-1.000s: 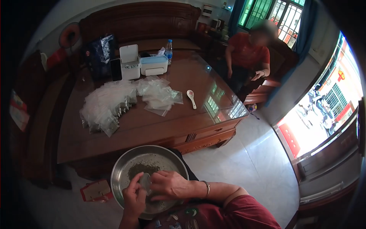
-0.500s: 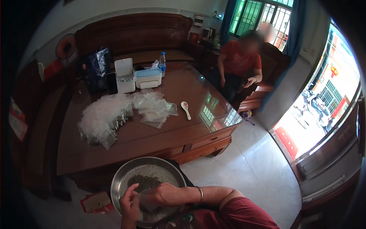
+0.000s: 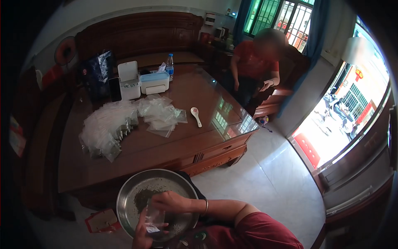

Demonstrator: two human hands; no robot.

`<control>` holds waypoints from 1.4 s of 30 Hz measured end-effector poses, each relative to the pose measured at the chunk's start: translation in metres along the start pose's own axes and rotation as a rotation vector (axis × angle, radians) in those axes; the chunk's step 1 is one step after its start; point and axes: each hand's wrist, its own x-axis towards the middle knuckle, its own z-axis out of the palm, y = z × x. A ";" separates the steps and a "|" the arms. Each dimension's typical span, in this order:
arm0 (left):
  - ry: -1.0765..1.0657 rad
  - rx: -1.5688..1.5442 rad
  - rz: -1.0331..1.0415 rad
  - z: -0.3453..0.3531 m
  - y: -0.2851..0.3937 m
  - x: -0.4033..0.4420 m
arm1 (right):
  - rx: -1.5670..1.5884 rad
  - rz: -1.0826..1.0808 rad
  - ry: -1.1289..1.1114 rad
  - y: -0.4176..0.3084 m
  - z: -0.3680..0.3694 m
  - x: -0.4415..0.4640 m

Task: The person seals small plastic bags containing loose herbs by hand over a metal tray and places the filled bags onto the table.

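Observation:
A small clear plastic bag (image 3: 156,216) is held over a round steel pan (image 3: 123,195). My left hand (image 3: 143,233) grips it from the left and below, fingers around its lower part, where a whitish patch shows. My right hand (image 3: 171,202) is closed at the bag's upper edge, its fingertips partly hidden. Dark, crumbly loose material (image 3: 143,198) lies scattered on the pan's bottom, with finer bits near the lower right rim.
On the wooden table (image 3: 178,143) lie a fanned pile of filled bags (image 3: 105,128), more clear bags (image 3: 159,114) and a white spoon (image 3: 196,116). Lidded tubs (image 3: 154,84) and a water bottle (image 3: 170,67) stand behind. A person in red (image 3: 255,62) sits beyond. A red box (image 3: 101,220) is on the floor.
The plastic bag now shows plainly between my hands. My right hand has moved slightly up and left, and my left hand has turned below the bag. The whole view has shifted a little.

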 end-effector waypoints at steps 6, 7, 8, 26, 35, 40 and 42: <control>0.170 0.067 0.099 -0.009 0.016 -0.020 | 0.814 0.358 -0.027 0.032 0.022 0.004; 0.202 0.083 0.100 -0.006 0.020 -0.019 | 0.952 0.410 -0.010 0.035 0.028 0.003; 0.224 0.099 0.108 -0.004 0.022 -0.017 | 1.074 0.463 0.014 0.037 0.034 0.002; 0.318 0.785 0.450 0.009 0.012 0.030 | 0.983 0.508 -0.120 0.040 0.054 -0.001; 0.340 0.917 0.429 0.011 0.018 0.020 | -0.317 -0.096 -0.056 0.023 0.021 -0.006; 0.334 0.888 0.292 0.027 0.022 0.020 | -0.097 -0.201 0.139 0.007 -0.001 -0.004; 0.332 0.876 0.248 0.026 0.018 0.019 | 0.001 -0.241 0.218 -0.001 -0.001 -0.006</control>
